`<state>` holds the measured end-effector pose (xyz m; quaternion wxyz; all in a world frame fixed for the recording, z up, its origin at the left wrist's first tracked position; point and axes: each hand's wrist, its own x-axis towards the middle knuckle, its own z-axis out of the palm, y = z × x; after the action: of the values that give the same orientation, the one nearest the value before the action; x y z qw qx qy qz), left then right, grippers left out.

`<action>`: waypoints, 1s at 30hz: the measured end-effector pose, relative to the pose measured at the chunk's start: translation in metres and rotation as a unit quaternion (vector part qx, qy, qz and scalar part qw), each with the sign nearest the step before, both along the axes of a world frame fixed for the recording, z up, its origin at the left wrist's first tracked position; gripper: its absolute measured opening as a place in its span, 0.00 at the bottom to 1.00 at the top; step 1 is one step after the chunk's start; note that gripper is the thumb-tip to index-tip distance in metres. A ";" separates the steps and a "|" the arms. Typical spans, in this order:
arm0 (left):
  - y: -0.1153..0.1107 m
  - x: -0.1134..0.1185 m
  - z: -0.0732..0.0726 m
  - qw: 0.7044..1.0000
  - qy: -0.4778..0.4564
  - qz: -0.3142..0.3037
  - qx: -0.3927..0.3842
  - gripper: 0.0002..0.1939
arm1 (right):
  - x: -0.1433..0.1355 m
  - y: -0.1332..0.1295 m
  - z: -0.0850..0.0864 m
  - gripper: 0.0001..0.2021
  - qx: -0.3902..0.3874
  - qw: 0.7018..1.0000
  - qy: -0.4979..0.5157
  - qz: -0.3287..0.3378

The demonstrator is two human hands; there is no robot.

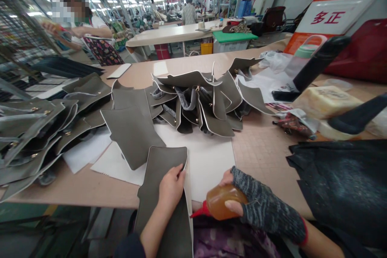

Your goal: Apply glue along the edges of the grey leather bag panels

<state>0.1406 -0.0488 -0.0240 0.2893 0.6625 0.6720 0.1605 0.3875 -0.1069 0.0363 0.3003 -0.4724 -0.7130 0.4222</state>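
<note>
Purple patterned cloth shows at the bottom of the frame, right of centre. Just above it, the right hand, in a grey knitted glove, has its fingers wrapped around a bottle of amber liquid; the red nozzle points left, close to the edge of a grey panel. At lower centre, the left hand pinches that panel's right edge. Beyond lies white paper, then heaped panels across the table. Another person is at upper left.
</note>
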 end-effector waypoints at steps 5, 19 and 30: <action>0.001 0.001 0.001 1.000 -0.001 -0.001 0.008 0.21 | 0.001 -0.006 0.004 0.14 -0.004 1.000 -0.006 0.001; 0.000 0.002 0.004 1.000 -0.008 0.004 0.011 0.21 | 0.005 -0.016 -0.001 0.16 -0.079 0.996 0.037 0.003; 0.000 0.001 -0.001 1.000 -0.018 0.013 0.012 0.21 | 0.013 -0.011 -0.026 0.19 -0.258 0.949 0.175 -0.040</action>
<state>0.1416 -0.0486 -0.0246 0.2910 0.6543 0.6734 0.1840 0.4008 -0.1184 0.0107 0.3049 -0.4802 -0.4964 0.6558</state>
